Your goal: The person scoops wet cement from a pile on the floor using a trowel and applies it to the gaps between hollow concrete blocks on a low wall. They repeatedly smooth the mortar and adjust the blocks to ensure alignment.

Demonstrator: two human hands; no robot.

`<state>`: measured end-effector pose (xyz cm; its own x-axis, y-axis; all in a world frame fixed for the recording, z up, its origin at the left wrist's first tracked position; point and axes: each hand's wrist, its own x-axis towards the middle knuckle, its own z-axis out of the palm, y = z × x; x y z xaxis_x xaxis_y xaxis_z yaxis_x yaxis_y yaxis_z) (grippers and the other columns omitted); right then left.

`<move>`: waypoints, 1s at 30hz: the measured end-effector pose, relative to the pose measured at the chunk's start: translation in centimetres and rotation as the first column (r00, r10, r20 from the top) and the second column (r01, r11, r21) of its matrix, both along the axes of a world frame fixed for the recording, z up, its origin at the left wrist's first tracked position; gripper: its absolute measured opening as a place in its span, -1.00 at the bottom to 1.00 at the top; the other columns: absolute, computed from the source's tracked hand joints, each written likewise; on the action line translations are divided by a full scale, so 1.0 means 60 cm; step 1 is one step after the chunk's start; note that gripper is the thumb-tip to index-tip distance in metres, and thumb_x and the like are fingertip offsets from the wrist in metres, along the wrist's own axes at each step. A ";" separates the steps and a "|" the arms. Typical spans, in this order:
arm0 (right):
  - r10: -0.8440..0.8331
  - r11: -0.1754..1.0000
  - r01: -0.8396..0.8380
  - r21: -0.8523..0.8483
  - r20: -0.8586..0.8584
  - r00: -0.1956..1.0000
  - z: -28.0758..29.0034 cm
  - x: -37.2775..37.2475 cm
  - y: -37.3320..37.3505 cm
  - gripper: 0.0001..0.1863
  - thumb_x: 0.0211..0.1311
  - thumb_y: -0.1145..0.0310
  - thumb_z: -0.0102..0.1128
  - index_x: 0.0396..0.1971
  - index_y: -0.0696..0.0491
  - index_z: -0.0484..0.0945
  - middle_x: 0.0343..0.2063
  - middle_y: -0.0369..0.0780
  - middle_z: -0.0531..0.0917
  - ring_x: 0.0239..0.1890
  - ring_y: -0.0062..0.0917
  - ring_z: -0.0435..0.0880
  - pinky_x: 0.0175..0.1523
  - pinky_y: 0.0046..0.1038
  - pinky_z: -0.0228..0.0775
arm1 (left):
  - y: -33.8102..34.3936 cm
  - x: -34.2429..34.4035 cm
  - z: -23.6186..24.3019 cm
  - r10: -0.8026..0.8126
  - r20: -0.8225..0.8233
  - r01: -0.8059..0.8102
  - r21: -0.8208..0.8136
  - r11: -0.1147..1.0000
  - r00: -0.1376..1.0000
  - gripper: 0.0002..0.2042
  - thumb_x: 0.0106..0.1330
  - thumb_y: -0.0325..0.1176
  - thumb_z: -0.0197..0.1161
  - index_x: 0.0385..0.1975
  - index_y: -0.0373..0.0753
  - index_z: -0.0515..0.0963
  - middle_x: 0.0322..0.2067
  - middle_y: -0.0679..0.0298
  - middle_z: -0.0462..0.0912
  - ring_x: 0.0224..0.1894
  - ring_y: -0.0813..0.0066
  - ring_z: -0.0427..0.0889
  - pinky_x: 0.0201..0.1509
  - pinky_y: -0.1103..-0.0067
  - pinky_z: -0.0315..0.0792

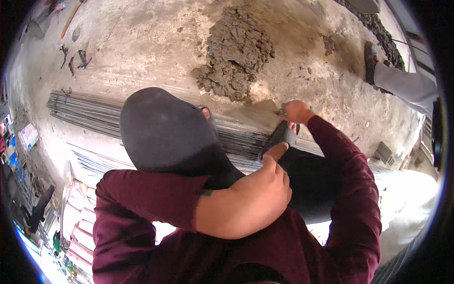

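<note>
Flat-bladed hand tool (263, 108), held low over the concrete floor (156, 52), between a mortar heap (239, 45) and a bundle of slender rods (85, 111); its thin grey blade extends leftward, and a trace of green shows at the grip. Whether the blade touches the floor cannot be told. Right hand (297, 112): fingers curled, pinching the grip. Left hand (278, 184): forearm crossed in front of the body, one digit extended toward the grey sandal (274, 139) on the right foot, the other fingers folded; whether they pinch anything cannot be told. Packages (82, 232), pale with reddish bands, lie stacked at lower left, their contents hidden. Mortar heap: dark grey, moist-looking, lumpy and cracked, with a ragged outline. Rods: long, grey, laid side by side in a band passing beneath the dark-trousered left knee (161, 128). Floor: rough, mottled, stained in brown and pale grey, with a wooden stick (71, 20) and dark irregular scraps (84, 59) at upper left. At right, another person's pale grey trouser leg (404, 85) ends in a dark shoe (370, 61)
</note>
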<state>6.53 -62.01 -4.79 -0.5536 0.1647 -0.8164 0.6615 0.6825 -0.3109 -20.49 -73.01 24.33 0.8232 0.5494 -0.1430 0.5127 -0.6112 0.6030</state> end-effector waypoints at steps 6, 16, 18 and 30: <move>-0.260 0.959 0.266 0.096 -0.072 0.963 -0.048 -0.116 -0.084 -0.50 0.22 -0.01 0.07 -0.32 0.22 0.55 -0.41 0.04 0.64 -0.32 -0.09 0.65 -0.19 -0.13 0.48 | 0.003 0.014 0.001 0.043 0.026 -0.043 0.009 0.999 0.999 -0.77 0.13 -0.25 0.07 -0.41 -0.26 0.58 -0.41 0.19 0.58 -0.26 0.26 0.54 -0.08 0.35 0.35; -0.615 0.768 0.631 0.113 -0.144 0.775 -0.113 -0.264 -0.212 -0.50 0.22 -0.01 0.06 -0.41 0.23 0.60 -0.36 0.06 0.64 -0.26 -0.08 0.64 -0.16 -0.13 0.47 | -0.042 0.042 -0.007 0.181 0.012 -0.181 0.160 0.971 0.983 -0.75 0.14 -0.23 0.04 -0.45 -0.26 0.58 -0.38 0.12 0.61 -0.29 0.23 0.57 -0.07 0.24 0.36; -0.633 0.697 0.714 0.065 -0.412 0.656 -0.176 -0.262 -0.169 -0.46 0.16 -0.03 0.15 -0.50 0.27 0.60 -0.50 0.06 0.64 -0.38 -0.11 0.66 -0.30 -0.18 0.45 | -0.029 0.079 -0.035 0.070 0.129 -0.092 0.174 0.980 0.989 -0.76 0.13 -0.22 0.08 -0.54 -0.24 0.59 -0.45 0.14 0.61 -0.40 0.23 0.55 -0.22 0.24 0.34; -0.791 0.521 0.846 -0.115 -0.437 0.428 -0.056 -0.222 -0.073 -0.43 0.30 -0.04 0.02 -0.43 0.29 0.57 -0.48 -0.04 0.64 -0.52 -0.34 0.50 -0.36 -0.23 0.31 | 0.027 0.185 -0.212 0.000 0.092 -0.017 0.187 0.982 0.996 -0.72 0.20 -0.10 0.16 -0.40 -0.16 0.70 -0.61 0.35 0.54 -0.63 0.39 0.35 -0.53 0.28 0.25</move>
